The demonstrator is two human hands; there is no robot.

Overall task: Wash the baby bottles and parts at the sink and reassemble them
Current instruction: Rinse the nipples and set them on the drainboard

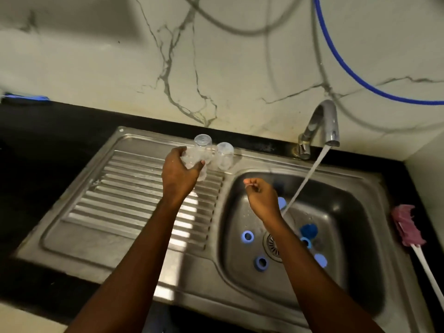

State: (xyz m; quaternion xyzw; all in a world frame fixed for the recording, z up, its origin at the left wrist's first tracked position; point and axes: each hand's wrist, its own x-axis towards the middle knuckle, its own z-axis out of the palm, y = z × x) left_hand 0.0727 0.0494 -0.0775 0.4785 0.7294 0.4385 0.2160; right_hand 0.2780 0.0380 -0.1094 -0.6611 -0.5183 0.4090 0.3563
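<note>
Several small blue parts are held in the steel basin: three open rings lie around the round, slotted drain, and domed caps lie to its right, one of them partly hidden behind the right wrist. Water is poured slantwise into the basin from the curved chrome tap.

A clear plastic bottle is gripped by the left hand at the far edge of the ribbed drainboard, with fingers and thumb curled round its body. Just beside it, a second bottle is stood base-up on the drainboard; whether the two touch cannot be told.

The right hand is held over the basin with fingers curled; whether anything is pinched there cannot be told.

A brush with a pink spongy head and white handle is laid on the black counter right of the basin. A blue hose is looped across the veined marble wall.
</note>
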